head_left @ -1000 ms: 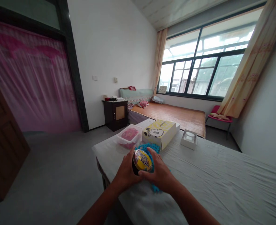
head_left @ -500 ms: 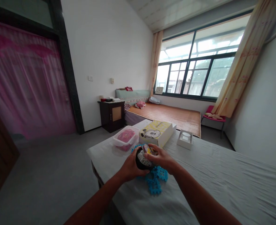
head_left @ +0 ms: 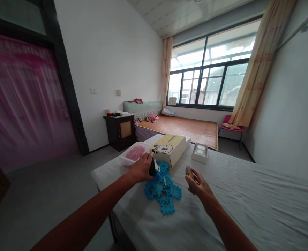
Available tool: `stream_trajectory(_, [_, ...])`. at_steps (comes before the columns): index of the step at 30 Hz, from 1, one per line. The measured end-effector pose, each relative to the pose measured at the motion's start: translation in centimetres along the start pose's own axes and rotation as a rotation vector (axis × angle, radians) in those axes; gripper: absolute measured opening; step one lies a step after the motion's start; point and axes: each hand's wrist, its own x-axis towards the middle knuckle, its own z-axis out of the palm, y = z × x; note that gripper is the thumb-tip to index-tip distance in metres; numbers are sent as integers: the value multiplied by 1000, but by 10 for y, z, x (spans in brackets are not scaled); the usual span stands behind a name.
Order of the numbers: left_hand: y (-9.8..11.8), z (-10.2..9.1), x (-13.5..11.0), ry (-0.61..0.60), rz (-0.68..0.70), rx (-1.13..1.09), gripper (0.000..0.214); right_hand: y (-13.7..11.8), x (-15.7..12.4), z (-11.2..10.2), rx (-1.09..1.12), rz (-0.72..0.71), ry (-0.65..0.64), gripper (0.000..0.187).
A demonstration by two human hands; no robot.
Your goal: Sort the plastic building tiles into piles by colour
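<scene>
My left hand (head_left: pixel 141 169) is closed around a black object (head_left: pixel 152 168), seen nearly edge-on, with a white printed piece showing at its right side. Its exact kind is unclear. Over to the right, my right hand (head_left: pixel 201 187) grips a small colourful flat item (head_left: pixel 188 171), held apart from the black object; the fingers hide much of it. Between and below the hands lie blue toothed plastic building pieces (head_left: pixel 166 205), several of them joined, on the cloth-covered table (head_left: pixel 237 195).
A clear plastic tub (head_left: pixel 125 161) with pink contents stands at the table's left. Behind the hands is a yellow and white cartoon box (head_left: pixel 177 153). Right of it sits a small white box (head_left: pixel 199 157) with a round white thing. A bed (head_left: pixel 185 125) lies beyond.
My hands have moved apart: the left went left with the black object, now tipped on edge, and the right went right with the colourful item. More blue pieces show. The view shifted slightly.
</scene>
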Motion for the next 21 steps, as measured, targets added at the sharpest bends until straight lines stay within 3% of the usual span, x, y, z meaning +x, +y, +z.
stream_trajectory(7, [14, -5, 16, -149, 133, 143, 99, 19, -1, -9, -63, -94, 56, 82])
stream_trajectory(15, [32, -19, 29, -204, 235, 210, 100, 20, 6, -23, -218, -147, -19, 82])
stream_trajectory(21, [43, -27, 40, -170, 263, 192, 94, 23, 8, -26, -239, -181, -28, 79])
